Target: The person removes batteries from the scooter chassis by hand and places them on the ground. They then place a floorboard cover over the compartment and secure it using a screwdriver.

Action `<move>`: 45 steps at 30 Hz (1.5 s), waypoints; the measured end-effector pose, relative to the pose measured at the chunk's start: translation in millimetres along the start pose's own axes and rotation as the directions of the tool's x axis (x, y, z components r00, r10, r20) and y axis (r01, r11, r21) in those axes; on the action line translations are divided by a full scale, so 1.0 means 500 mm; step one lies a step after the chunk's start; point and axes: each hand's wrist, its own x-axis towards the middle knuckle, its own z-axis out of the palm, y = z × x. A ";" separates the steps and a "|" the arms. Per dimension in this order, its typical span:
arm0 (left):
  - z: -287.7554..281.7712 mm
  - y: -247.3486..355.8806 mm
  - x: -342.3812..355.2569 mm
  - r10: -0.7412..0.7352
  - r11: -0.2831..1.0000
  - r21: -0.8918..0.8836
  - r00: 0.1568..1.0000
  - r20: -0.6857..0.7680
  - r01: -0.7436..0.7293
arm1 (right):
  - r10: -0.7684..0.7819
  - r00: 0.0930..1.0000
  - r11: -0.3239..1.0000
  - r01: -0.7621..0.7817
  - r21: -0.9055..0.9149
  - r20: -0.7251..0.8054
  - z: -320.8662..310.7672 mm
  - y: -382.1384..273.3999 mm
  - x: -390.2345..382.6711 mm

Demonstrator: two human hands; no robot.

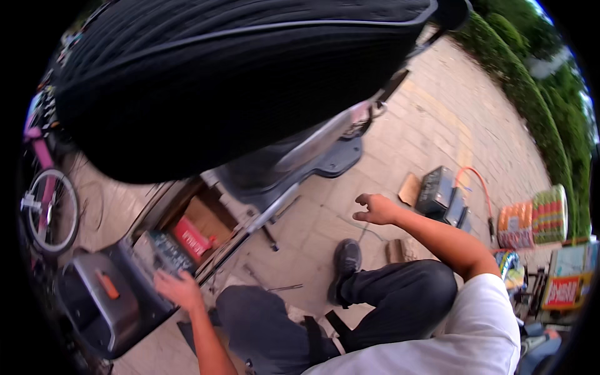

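Observation:
My left hand [179, 290] is slightly blurred, its fingers apart and nothing seen in it. It is over the edge of a grey-black plastic scooter part [125, 294] with an orange reflector, just below a dark grey block with pale print [164, 249] that looks like a battery. Beside that block a red box [192, 237] sits in an open brown compartment [212, 215]. My right hand [377, 209] hangs over the paving, loosely bent, thumb and fingers apart, holding nothing I can see. Above both hands looms a scooter with a large black seat [237, 81].
Dark battery-like blocks [435, 192] with an orange cable [481, 175] stand on the paving to the right. Farther right are striped rolls [531, 219] and a colourful carton [569, 281]. A pink bicycle [47, 200] is at far left. Thin tools [285, 287] lie near my knees.

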 end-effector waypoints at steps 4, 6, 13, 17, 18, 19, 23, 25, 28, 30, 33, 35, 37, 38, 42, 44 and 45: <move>-0.006 0.062 0.032 -0.049 0.999 0.005 0.999 0.013 0.049 | -0.517 0.819 0.855 0.483 0.187 0.249 0.009 -0.388 -0.033; -0.016 0.038 0.024 -0.108 0.993 -0.031 0.991 0.078 0.111 | -0.644 0.727 0.764 0.625 0.158 0.236 0.056 -0.551 -0.006; -0.024 0.010 0.004 -0.146 0.982 -0.101 0.981 0.130 0.159 | -0.477 0.879 0.817 0.448 0.364 -0.011 0.344 -0.848 0.229; -0.030 0.024 0.011 -0.141 0.979 -0.123 0.979 0.148 0.160 | -0.341 0.940 0.735 0.279 0.618 -0.018 0.449 -0.905 0.311; -0.030 0.022 0.013 -0.134 0.981 -0.123 0.980 0.147 0.152 | -0.359 0.933 0.708 0.286 0.646 -0.021 0.463 -0.908 0.318; -0.032 0.022 0.009 -0.132 0.980 -0.125 0.979 0.156 0.152 | -0.370 0.929 0.687 0.283 0.669 -0.014 0.476 -0.898 0.322; -0.034 0.029 0.013 -0.070 0.986 -0.137 0.987 0.143 0.090 | -0.370 0.929 0.639 0.272 0.720 -0.022 0.491 -0.861 0.352; -0.039 0.026 0.012 -0.032 0.987 -0.154 0.997 0.069 0.043 | -0.391 0.920 0.550 0.246 0.798 -0.014 0.489 -0.841 0.341; -0.029 0.030 0.007 -0.022 0.967 -0.251 0.998 0.054 0.035 | -0.402 0.913 0.489 0.155 0.858 0.064 0.445 -0.811 0.332; -0.016 0.020 0.000 -0.002 0.943 -0.333 1.000 0.021 0.009 | -0.353 0.929 0.544 0.109 0.832 0.110 0.428 -0.802 0.336; -0.015 0.012 0.003 0.038 0.909 -0.415 0.999 0.035 -0.020 | -0.316 0.948 0.649 0.236 0.723 -0.026 0.430 -0.824 0.323; -0.024 0.017 0.011 0.042 0.863 -0.503 0.988 0.146 0.038 | -0.202 0.978 0.787 0.194 0.585 -0.053 0.429 -0.825 0.330; -0.025 0.020 0.016 -0.037 0.831 -0.540 0.981 0.188 0.134 | -0.158 0.986 0.856 0.165 0.489 -0.057 0.422 -0.820 0.324; -0.023 0.024 0.015 -0.121 0.819 -0.538 0.977 0.175 0.198 | -0.139 0.989 0.886 0.150 0.438 -0.058 0.419 -0.823 0.318; -0.012 0.037 0.009 -0.305 0.865 -0.388 0.947 0.099 0.319 | -0.080 0.997 0.895 0.066 0.441 0.015 0.406 -0.834 0.294; -0.015 0.040 0.016 -0.273 0.882 -0.376 0.959 0.082 0.283 | -0.076 0.997 0.882 0.076 0.464 -0.018 0.398 -0.824 0.293; -0.014 0.042 0.017 -0.250 0.890 -0.379 0.967 0.060 0.253 | -0.076 0.997 0.871 0.072 0.485 -0.010 0.388 -0.812 0.294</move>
